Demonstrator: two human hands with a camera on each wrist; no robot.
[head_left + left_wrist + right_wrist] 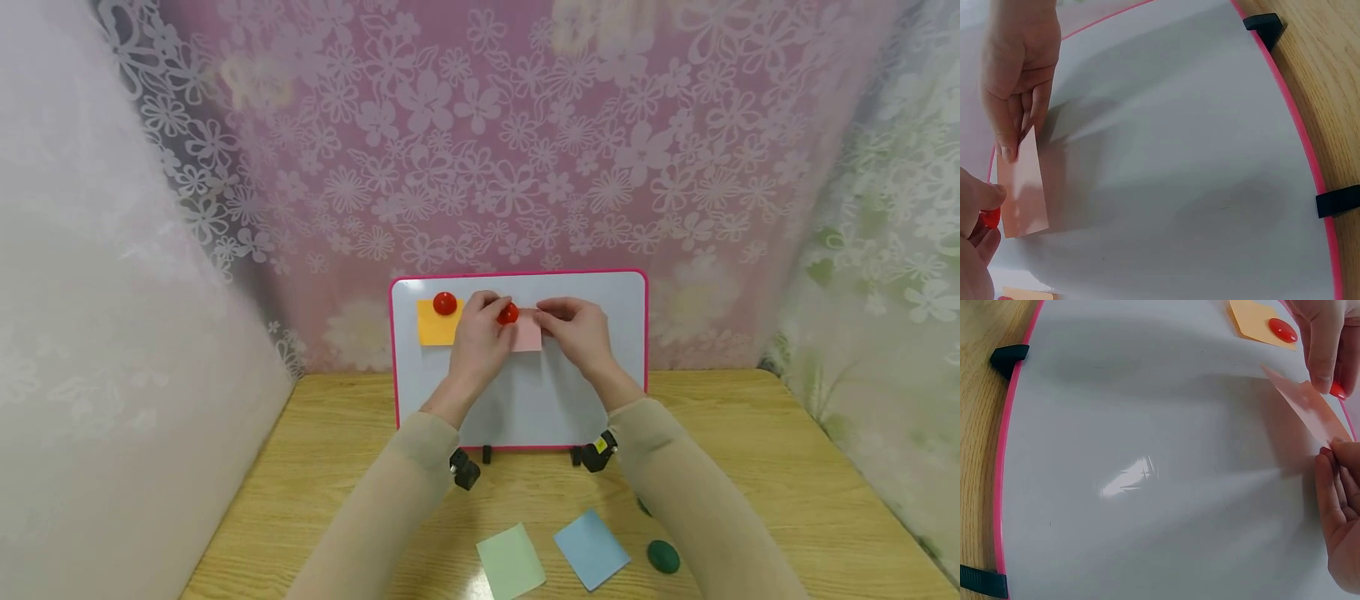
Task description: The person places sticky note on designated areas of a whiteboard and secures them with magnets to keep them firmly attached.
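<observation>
My left hand (482,337) pinches a red round magnet (508,313) between thumb and fingers, close to the top of a pink sticky note (527,335). The note's right edge is pinched by my right hand (579,331), and its lower part stands out from the whiteboard (1166,150), casting a shadow there. To the left, a yellow-orange sticky note (435,327) lies against the board under another red magnet (445,303). In the right wrist view the held magnet (1337,390) shows just beyond the pink note (1307,403).
The pink-framed board stands on black feet (487,454) on a wooden table (337,467). Nearer me lie a green sticky note (512,562), a blue one (592,550) and a dark green magnet (663,557). Another dark green piece is partly hidden by my right sleeve (690,475).
</observation>
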